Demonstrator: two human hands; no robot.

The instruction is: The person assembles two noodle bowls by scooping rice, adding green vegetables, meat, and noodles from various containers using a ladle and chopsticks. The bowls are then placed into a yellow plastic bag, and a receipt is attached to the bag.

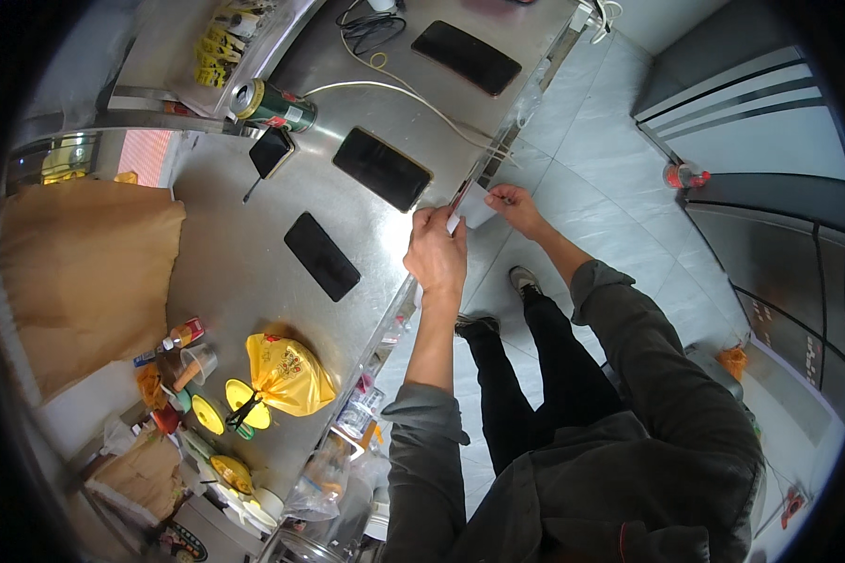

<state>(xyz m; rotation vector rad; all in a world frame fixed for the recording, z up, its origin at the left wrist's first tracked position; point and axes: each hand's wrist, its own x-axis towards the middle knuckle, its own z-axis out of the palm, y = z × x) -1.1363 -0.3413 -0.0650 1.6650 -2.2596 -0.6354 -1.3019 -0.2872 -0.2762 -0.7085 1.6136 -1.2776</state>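
Between my hands, just off the near edge of the steel counter, is a thin white sheet. My right hand pinches its right side. Curled at its left side is my left hand, with a white bit showing at the fingertips. A narrow dark edge runs beside the sheet; what it belongs to cannot be made out. Closest to my left hand on the counter lies a black-screened phone. Another dark phone rests to its left, and a third phone lies farther back.
A green can stands near a small dark device. A white cable crosses the counter. At left are a yellow bag, a clear cup and brown paper. A bottle with a red top is by the dark cabinets.
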